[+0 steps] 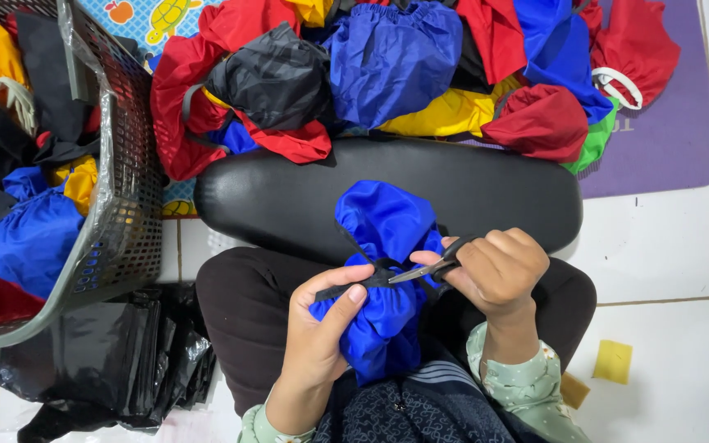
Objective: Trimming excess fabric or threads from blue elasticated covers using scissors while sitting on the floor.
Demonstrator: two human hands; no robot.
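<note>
The blue fabric pouch (386, 271) sits bunched over the person's lap, its top leaning on a black padded cushion (305, 201). The left hand (322, 328) pinches the pouch and its black strap; the right hand (498, 271) is closed around small scissors (428, 267), blades at the strap. White tiled floor (666, 246) lies open to the right, with yellow scraps (613, 361). A grey basket (125, 189) crowds the left, and piled coloured pouches (420, 74) fill the space beyond the cushion.
</note>
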